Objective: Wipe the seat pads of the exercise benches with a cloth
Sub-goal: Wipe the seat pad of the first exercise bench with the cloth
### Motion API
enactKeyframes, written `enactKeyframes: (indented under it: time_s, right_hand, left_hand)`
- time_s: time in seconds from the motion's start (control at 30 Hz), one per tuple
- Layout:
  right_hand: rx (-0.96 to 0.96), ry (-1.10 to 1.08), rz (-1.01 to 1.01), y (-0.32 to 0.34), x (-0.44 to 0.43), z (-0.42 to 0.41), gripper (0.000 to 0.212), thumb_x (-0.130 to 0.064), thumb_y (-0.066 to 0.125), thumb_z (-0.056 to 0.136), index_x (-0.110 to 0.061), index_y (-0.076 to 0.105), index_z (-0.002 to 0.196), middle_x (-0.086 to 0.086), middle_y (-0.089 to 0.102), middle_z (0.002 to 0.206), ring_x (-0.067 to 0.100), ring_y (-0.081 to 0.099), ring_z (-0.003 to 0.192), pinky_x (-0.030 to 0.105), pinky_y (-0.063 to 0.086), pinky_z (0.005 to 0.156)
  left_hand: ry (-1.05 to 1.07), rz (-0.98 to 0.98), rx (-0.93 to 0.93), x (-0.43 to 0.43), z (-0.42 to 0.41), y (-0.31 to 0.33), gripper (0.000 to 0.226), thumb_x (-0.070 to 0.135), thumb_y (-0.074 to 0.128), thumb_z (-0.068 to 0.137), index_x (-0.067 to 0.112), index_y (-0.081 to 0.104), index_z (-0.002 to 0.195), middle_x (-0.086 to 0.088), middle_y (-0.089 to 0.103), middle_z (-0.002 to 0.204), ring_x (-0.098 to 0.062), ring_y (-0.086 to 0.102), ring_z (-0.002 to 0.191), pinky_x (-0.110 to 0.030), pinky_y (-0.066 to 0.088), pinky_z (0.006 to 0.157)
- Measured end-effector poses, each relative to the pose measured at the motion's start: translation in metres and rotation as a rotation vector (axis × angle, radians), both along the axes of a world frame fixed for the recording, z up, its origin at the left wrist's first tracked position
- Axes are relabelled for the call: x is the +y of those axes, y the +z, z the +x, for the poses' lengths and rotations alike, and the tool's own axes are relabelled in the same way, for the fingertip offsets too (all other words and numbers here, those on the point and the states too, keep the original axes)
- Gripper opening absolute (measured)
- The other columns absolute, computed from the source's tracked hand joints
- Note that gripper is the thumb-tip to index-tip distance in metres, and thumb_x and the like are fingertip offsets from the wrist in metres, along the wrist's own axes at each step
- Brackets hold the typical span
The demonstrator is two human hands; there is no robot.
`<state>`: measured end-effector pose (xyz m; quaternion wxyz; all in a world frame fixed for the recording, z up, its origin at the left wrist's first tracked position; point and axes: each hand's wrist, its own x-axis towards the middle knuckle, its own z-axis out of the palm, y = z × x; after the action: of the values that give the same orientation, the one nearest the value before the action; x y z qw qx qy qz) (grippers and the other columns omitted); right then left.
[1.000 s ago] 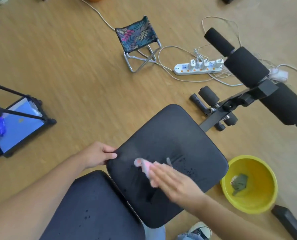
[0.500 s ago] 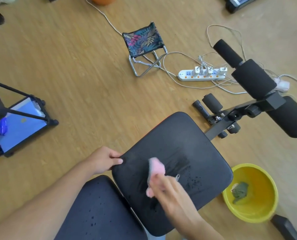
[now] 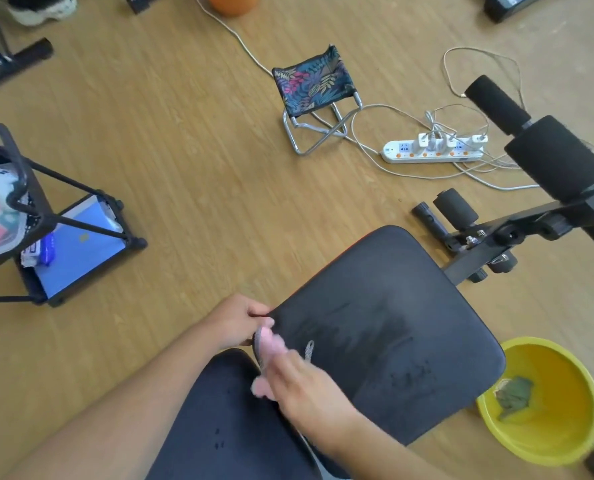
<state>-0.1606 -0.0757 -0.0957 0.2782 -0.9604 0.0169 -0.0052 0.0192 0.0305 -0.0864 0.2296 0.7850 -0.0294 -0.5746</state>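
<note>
The right hand (image 3: 302, 386) is blurred, gripping a pink cloth (image 3: 269, 348) on the seat pad (image 3: 392, 327). The left hand (image 3: 236, 323) pinches the pad's edge. No writing is readable.

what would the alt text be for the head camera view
A person's right hand wipes a pink cloth along the near-left edge of a black bench seat pad while the left hand grips that edge. A yellow basin sits on the wood floor to the right.

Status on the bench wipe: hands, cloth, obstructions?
Left hand gripping seat pad edge. Right hand holding pink cloth at pad's left corner. Nothing blocking; yellow basin beside it on floor.
</note>
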Motion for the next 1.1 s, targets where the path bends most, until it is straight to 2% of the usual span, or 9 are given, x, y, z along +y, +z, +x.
enactKeyframes:
  time_s: [0.07,0.23,0.37,0.47,0.63,0.73,0.83,0.93,1.1]
  right_hand:
    - [0.000,0.208,0.019,-0.002,0.004,0.003,0.014,-0.013,0.052,0.109,-0.007,0.064,0.109,0.005,0.062,0.092,0.022,0.048,0.077,0.032,0.051,0.067]
    - [0.061,-0.543,0.033,-0.005,-0.061,0.056,0.042,0.024,0.069,0.079,-0.015,0.069,0.094,0.001,0.046,0.075,0.022,0.043,0.070,0.030,0.042,0.056]
    - [0.116,-0.006,-0.107,-0.009,0.034,0.040,0.012,-0.021,0.071,0.093,-0.032,0.067,0.092,-0.005,0.062,0.083,0.006,0.037,0.082,0.011,0.038,0.064]
    - [0.055,0.288,-0.128,-0.015,0.022,0.032,0.017,-0.019,0.072,0.094,-0.007,0.071,0.106,0.017,0.064,0.101,0.023,0.049,0.071,0.030,0.041,0.064]
    - [0.086,-0.280,-0.082,-0.013,-0.014,0.080,0.045,0.018,0.074,0.063,-0.012,0.067,0.097,0.014,0.059,0.084,0.027,0.041,0.072,0.037,0.044,0.055]
    - [0.072,0.031,-0.186,-0.008,0.040,0.055,0.031,-0.001,0.082,0.066,-0.012,0.064,0.088,0.011,0.058,0.080,0.024,0.037,0.073,0.035,0.029,0.061]
    - [0.046,0.244,-0.167,-0.013,0.015,0.000,0.025,-0.016,0.061,0.106,-0.011,0.067,0.082,0.008,0.059,0.078,0.023,0.040,0.067,0.034,0.027,0.061]
    - [0.022,0.017,-0.189,0.000,-0.075,-0.033,0.047,-0.024,0.034,0.117,-0.009,0.066,0.086,0.007,0.051,0.098,0.027,0.044,0.067,0.036,0.040,0.061]
    - [0.135,-0.581,-0.223,-0.001,-0.101,-0.075,0.027,0.003,0.052,0.106,-0.013,0.070,0.096,0.017,0.062,0.108,0.027,0.055,0.080,0.033,0.051,0.073]
  left_hand:
    - [-0.041,0.003,-0.010,-0.002,0.000,0.001,0.020,0.015,0.063,0.094,0.021,0.082,0.095,0.005,0.078,0.088,-0.010,0.065,0.081,-0.039,0.060,0.088]
    - [0.027,0.005,0.183,-0.002,0.009,0.004,0.029,0.014,0.056,0.099,0.024,0.072,0.120,0.006,0.074,0.115,0.001,0.066,0.098,-0.018,0.057,0.077]
    - [-0.067,0.054,0.254,0.005,0.020,0.005,0.043,0.001,0.046,0.092,0.030,0.075,0.103,0.005,0.076,0.102,-0.007,0.069,0.098,-0.032,0.056,0.099]
    - [-0.072,0.071,0.304,0.000,0.025,0.007,0.057,-0.004,0.041,0.090,0.034,0.071,0.120,0.014,0.069,0.109,-0.001,0.069,0.092,-0.019,0.056,0.091]
    - [-0.013,0.067,0.396,-0.001,0.028,0.006,0.059,0.000,0.030,0.087,0.025,0.076,0.113,0.015,0.073,0.116,-0.006,0.068,0.108,-0.023,0.054,0.096]
    - [0.022,0.051,0.368,0.004,0.026,0.001,0.027,0.012,0.049,0.089,0.020,0.073,0.080,0.002,0.072,0.083,-0.012,0.068,0.084,-0.039,0.053,0.103]
    - [0.012,0.058,0.383,0.008,0.021,-0.001,0.048,0.004,0.038,0.094,0.028,0.079,0.089,0.018,0.076,0.097,-0.009,0.073,0.094,-0.031,0.054,0.097]
    - [0.016,0.049,0.412,0.008,0.021,-0.002,0.069,-0.011,0.027,0.088,0.028,0.069,0.125,0.015,0.074,0.119,-0.009,0.071,0.111,-0.033,0.048,0.106]
    - [-0.065,0.058,0.336,0.006,0.018,-0.005,0.039,0.014,0.057,0.096,0.032,0.062,0.130,0.013,0.075,0.119,-0.005,0.070,0.110,-0.030,0.052,0.098]
